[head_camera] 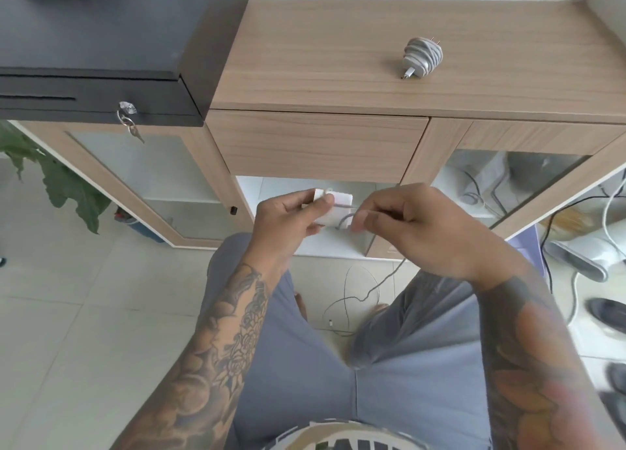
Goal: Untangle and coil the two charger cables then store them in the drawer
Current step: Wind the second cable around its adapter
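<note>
Left hand [288, 217]: fingers hold the white square charger block [333, 209].
Right hand [410, 226]: fingers pinch its thin grey cable [379, 283], hanging to the floor.
Coiled grey charger [421, 58]: on wooden counter [305, 60], beyond both hands.
Wooden drawer [315, 144]: closed, just above the hands.

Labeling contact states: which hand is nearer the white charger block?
Left. The left hand grips the white charger block; the right hand pinches its cable just beside the block.
</note>
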